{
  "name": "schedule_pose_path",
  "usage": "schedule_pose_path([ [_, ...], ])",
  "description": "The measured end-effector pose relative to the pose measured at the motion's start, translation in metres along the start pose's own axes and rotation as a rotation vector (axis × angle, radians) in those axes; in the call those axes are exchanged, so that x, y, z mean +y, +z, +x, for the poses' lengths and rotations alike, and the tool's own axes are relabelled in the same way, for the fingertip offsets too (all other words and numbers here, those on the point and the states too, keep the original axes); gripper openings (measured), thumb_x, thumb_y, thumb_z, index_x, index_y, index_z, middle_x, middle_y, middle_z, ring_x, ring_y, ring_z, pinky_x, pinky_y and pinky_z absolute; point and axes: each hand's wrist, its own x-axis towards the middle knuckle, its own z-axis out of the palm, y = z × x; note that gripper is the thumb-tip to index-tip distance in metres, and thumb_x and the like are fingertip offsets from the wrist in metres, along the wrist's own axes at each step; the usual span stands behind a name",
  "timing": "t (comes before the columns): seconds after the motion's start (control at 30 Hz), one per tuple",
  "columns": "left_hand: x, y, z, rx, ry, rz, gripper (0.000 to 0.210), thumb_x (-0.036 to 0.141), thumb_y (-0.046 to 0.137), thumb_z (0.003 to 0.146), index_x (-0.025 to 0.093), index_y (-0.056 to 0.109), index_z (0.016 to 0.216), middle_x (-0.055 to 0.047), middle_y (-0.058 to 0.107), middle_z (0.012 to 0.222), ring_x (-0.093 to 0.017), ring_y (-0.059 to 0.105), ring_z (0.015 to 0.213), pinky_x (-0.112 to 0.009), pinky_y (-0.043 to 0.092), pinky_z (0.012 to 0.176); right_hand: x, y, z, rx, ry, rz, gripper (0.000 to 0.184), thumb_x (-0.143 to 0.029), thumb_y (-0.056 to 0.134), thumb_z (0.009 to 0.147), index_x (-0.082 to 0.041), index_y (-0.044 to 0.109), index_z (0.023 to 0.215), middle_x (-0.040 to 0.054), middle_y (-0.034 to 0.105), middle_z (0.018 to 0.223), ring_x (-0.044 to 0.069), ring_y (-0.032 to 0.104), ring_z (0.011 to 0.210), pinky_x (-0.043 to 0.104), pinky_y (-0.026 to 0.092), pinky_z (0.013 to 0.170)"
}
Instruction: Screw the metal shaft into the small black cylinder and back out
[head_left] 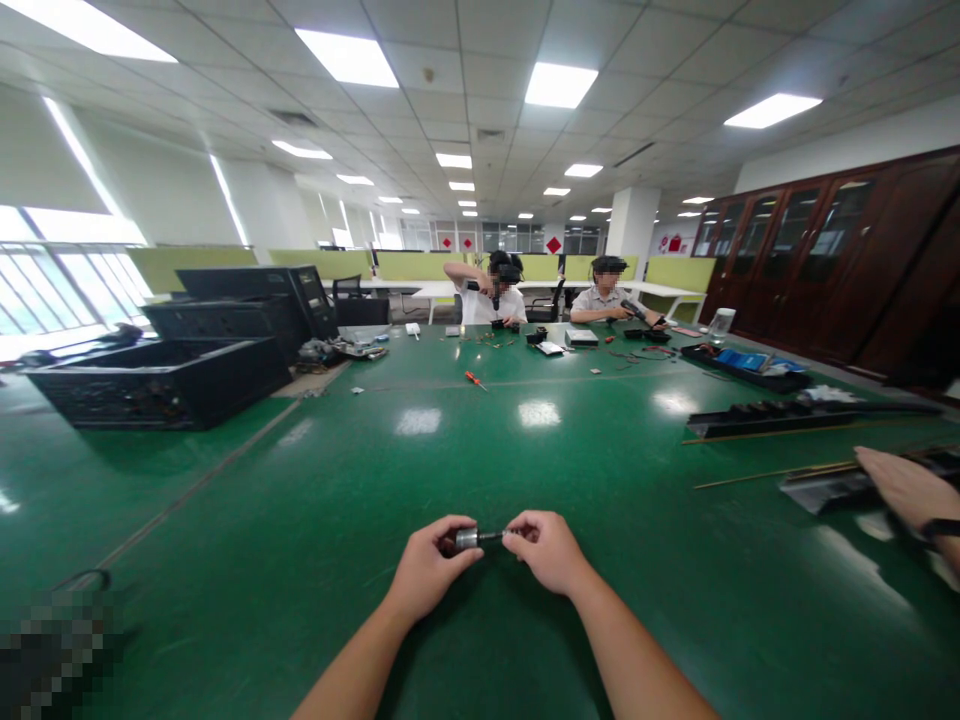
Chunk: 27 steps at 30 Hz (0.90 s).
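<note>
My left hand [430,566] grips what looks like a small motor [467,538], a silver metal cylinder with a thin dark shaft. The cylinder lies between the thumb and fingers, pointing to the right. At the far end of the shaft [491,536], my right hand [546,552] closes in a pinch. Its fingertips cover that end, so whatever sits there is hidden. Both hands are low over the green tabletop [480,450], near its front middle.
Black computer cases [165,380] stand at the left. An orange screwdriver [474,379] lies farther back. On the right are dark trays [780,415], thin rods [772,478] and another person's hand [904,485]. Two people [495,290] work across the table.
</note>
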Motion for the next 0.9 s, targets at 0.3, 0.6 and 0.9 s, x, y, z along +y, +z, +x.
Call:
schedule_pose_path([
  [0.3, 0.003, -0.003, -0.001, 0.049, 0.002, 0.009, 0.031, 0.033, 0.073, 0.069, 0.019, 0.07, 0.096, -0.005, 0.072, 0.092, -0.023, 0.066, 0.083, -0.034, 0.052, 0.077, 0.005, -0.005, 0.002, 0.035, -0.013, 0.069, 0.016, -0.028, 0.065, 0.075, -0.015, 0.07, 0.083, 0.0013, 0.064, 0.064, 0.014, 0.058, 0.057, 0.023, 0.042, 0.054],
  [0.6, -0.007, -0.028, -0.001, 0.328, -0.156, -0.161, 0.053, 0.047, 0.073, 0.067, 0.014, 0.066, 0.108, -0.008, 0.074, 0.096, -0.025, 0.069, 0.09, -0.036, 0.053, 0.085, 0.003, -0.009, 0.005, 0.04, 0.019, 0.136, 0.024, -0.036, 0.06, 0.08, -0.015, 0.066, 0.073, 0.0002, 0.061, 0.059, 0.013, 0.058, 0.054, 0.024, 0.043, 0.056],
  [0.9, -0.033, -0.157, -0.06, 0.487, -0.391, 0.279, 0.05, 0.055, 0.066, 0.065, 0.019, 0.067, 0.1, -0.006, 0.078, 0.084, -0.032, 0.071, 0.088, -0.043, 0.054, 0.082, 0.01, -0.004, 0.005, 0.013, 0.022, 0.119, 0.024, -0.037, 0.06, 0.08, -0.015, 0.068, 0.078, 0.001, 0.062, 0.063, 0.013, 0.057, 0.055, 0.024, 0.043, 0.056],
])
